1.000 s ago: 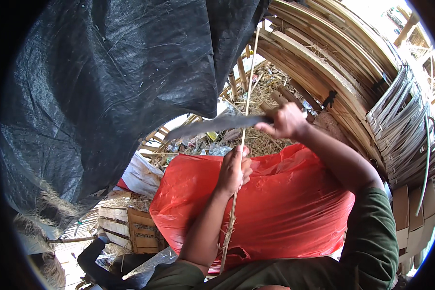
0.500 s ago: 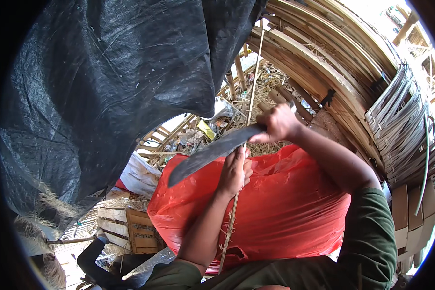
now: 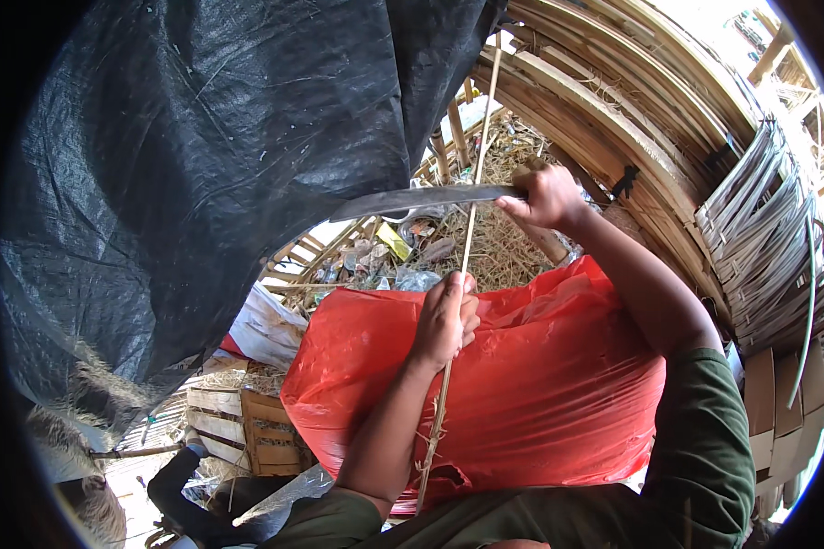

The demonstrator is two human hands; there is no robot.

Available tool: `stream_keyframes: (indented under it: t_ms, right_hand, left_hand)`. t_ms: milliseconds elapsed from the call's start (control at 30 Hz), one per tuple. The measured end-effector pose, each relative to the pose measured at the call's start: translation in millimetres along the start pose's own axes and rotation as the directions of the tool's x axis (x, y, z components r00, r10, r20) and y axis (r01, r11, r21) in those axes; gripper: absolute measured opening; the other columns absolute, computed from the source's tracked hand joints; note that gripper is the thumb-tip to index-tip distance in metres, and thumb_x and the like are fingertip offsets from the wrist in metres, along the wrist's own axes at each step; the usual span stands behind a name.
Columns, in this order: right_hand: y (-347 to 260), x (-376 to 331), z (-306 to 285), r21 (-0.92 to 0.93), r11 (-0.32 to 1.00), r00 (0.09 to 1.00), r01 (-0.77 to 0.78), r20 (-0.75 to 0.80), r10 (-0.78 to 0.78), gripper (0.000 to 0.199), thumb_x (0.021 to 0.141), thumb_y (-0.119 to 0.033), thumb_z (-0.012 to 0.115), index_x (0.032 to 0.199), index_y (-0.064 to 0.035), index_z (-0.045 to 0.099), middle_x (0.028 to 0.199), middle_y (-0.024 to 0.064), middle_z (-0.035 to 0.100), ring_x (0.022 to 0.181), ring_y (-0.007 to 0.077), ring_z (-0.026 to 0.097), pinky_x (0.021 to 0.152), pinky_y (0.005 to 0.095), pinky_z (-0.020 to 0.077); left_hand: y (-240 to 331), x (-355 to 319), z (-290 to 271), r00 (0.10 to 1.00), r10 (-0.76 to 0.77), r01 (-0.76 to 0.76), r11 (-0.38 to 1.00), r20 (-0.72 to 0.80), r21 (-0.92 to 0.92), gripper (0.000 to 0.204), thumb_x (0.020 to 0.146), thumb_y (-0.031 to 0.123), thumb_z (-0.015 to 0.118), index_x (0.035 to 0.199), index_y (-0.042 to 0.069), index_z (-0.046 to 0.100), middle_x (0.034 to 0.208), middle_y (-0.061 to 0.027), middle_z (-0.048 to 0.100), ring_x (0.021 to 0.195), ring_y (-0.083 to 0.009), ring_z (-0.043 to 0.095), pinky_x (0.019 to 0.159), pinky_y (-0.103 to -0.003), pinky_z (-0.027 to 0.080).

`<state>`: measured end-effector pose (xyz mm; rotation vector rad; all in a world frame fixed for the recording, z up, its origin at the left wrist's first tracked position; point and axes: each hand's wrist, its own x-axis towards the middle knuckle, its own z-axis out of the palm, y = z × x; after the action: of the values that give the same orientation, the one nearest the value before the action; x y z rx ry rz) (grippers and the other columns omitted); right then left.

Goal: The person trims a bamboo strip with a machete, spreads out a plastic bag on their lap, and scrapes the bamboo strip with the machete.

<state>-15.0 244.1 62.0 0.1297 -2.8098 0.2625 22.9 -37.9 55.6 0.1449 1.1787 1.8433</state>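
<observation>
My left hand [image 3: 446,317] grips a thin, pale bamboo strip [image 3: 468,240] that runs from my lap up past the black sheet. My right hand [image 3: 544,196] holds the handle of a long curved knife [image 3: 419,201], whose grey blade lies roughly level and points left, crossing the strip just above my left hand. A red plastic sheet [image 3: 540,393] covers my lap beneath both hands.
A large black tarp [image 3: 211,156] hangs over the upper left. Curved bamboo slats [image 3: 632,101] and a woven strip bundle [image 3: 769,247] fill the right. Straw and litter [image 3: 412,256] lie ahead. Wooden crates [image 3: 247,430] stand at the lower left.
The knife blade has swung back up from a downward slant to nearly level, and my right hand has risen with it. My left hand stays on the strip.
</observation>
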Motion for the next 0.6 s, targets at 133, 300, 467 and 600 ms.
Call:
stream_keyframes:
  t_ms: [133, 300, 467, 600]
  right_hand:
    - [-20, -12, 6, 0.101, 0.983, 0.985, 0.152, -0.097, -0.142, 0.07, 0.084, -0.075, 0.053, 0.063, -0.0092, 0.066, 0.051, 0.0086, 0.058, 0.045, 0.03, 0.059, 0.048, 0.0421, 0.0488]
    - [-7, -1, 3, 0.116, 0.946, 0.953, 0.301, -0.066, -0.295, 0.069, 0.079, -0.078, 0.056, 0.066, -0.0114, 0.068, 0.051, 0.0068, 0.057, 0.044, 0.0282, 0.058, 0.046, 0.0421, 0.0464]
    - [6, -4, -1, 0.05, 0.999, 0.999, -0.003, -0.041, 0.005, 0.071, 0.086, -0.074, 0.049, 0.068, -0.0085, 0.07, 0.05, 0.0089, 0.057, 0.044, 0.0272, 0.058, 0.047, 0.0413, 0.0487]
    - [-2, 2, -6, 0.02, 0.887, 0.884, 0.461, -0.095, -0.457, 0.07, 0.08, -0.079, 0.054, 0.063, -0.0116, 0.065, 0.049, 0.0045, 0.055, 0.043, 0.0251, 0.057, 0.044, 0.0402, 0.0467]
  left_hand:
    - [0, 1, 0, 1.0, -0.009, 0.009, 1.0, 0.013, 0.009, 0.033, 0.106, 0.046, 0.035, 0.091, 0.016, 0.041, 0.054, 0.0061, 0.029, 0.037, -0.0037, 0.023, 0.031, -0.02, 0.02]
    - [1, -2, 3, 0.998, -0.033, 0.035, 0.999, -0.049, 0.033, 0.034, 0.106, 0.044, 0.034, 0.091, 0.015, 0.042, 0.054, 0.0066, 0.028, 0.037, -0.0034, 0.022, 0.031, -0.021, 0.018]
    - [1, 0, 0, 1.0, -0.005, 0.006, 1.0, -0.02, 0.023, 0.034, 0.106, 0.045, 0.034, 0.089, 0.016, 0.041, 0.054, 0.0067, 0.028, 0.037, -0.0031, 0.023, 0.031, -0.02, 0.019]
    - [-5, 2, 6, 0.999, -0.005, 0.003, 0.999, 0.034, 0.054, 0.034, 0.106, 0.044, 0.034, 0.089, 0.015, 0.041, 0.054, 0.0066, 0.029, 0.037, -0.0035, 0.023, 0.032, -0.021, 0.02]
